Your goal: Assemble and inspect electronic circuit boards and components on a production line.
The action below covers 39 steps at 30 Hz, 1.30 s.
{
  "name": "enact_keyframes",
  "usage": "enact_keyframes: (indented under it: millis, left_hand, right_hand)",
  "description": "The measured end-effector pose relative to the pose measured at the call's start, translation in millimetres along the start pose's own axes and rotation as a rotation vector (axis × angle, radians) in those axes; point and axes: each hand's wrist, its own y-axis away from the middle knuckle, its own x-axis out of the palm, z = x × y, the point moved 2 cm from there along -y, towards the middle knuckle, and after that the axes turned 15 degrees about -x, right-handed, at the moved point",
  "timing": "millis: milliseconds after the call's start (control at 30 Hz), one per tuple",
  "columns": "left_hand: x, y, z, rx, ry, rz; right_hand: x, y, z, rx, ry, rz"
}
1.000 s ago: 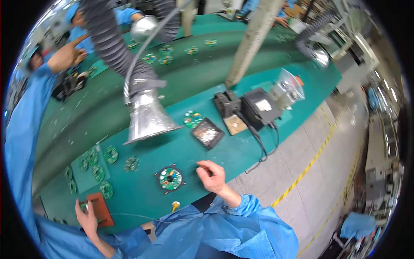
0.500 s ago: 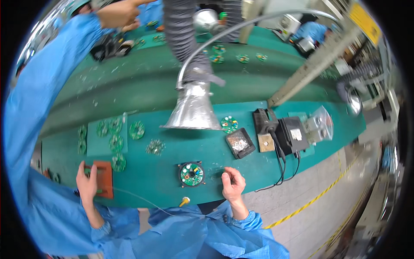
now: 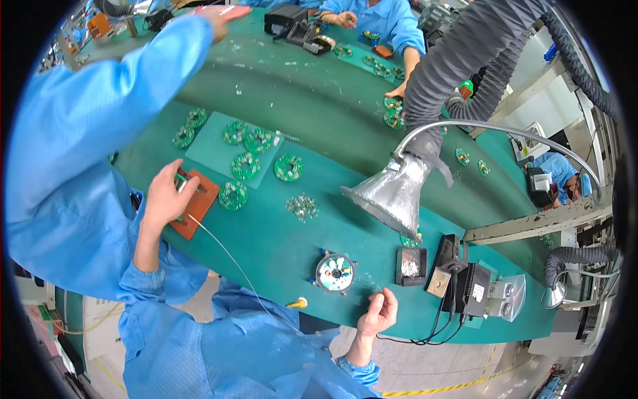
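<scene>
My left hand (image 3: pixel 166 196) rests over an orange-brown flat plate (image 3: pixel 203 199), thumb and fingers apart. Between them shows a narrow green piece (image 3: pixel 179 181), mostly hidden by the hand. A thin pale cord (image 3: pixel 229 251) runs from beside the plate toward my body. My right hand (image 3: pixel 377 315) hovers at the near table edge with loosely curled fingers, a gap at the thumb and nothing visible inside. To its left, a round black holder (image 3: pixel 353 267) carries a circuit board (image 3: pixel 334 274) whitened by glare. A small yellow-handled item (image 3: pixel 298 303) lies at the near edge.
Several ring-shaped green boards (image 3: pixel 289 167) lie around a pale green mat (image 3: pixel 212 149). Loose small components (image 3: pixel 302 207) form a pile. A metal fume hood (image 3: pixel 392 193) hangs overhead. Rightward are a black tray (image 3: pixel 402 279) and soldering station (image 3: pixel 475 290). A neighbour's blue sleeve (image 3: pixel 133 86) reaches across the left.
The whole view has swung leftward, shifting the table to the right and tilting it. Glare now covers the board in the round holder. Both hands keep nearly the same places on the bench.
</scene>
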Motion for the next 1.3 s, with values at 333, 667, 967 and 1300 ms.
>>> enact_keyframes:
  millis: [333,667,967,1300]
  left_hand:
    - [1.6,-5.7,-11.4,0.086,-0.013,0.002]
    - [-1.5,1.2,-10.8,0.039,-0.036,0.019]
    - [4.2,-7.2,-9.3,0.039,-0.077,-0.001]
    - [3.2,-2.6,-14.9,-0.012,-0.115,0.023]
  right_hand:
    - [-1.4,-4.0,4.0,0.007,0.006,0.013]
    - [0.5,-3.4,-1.4,0.027,-0.067,0.060]
    - [-4.6,-0.8,-4.3,0.051,-0.017,0.010]
    - [-10.8,1.6,-3.2,0.052,-0.019,0.023]
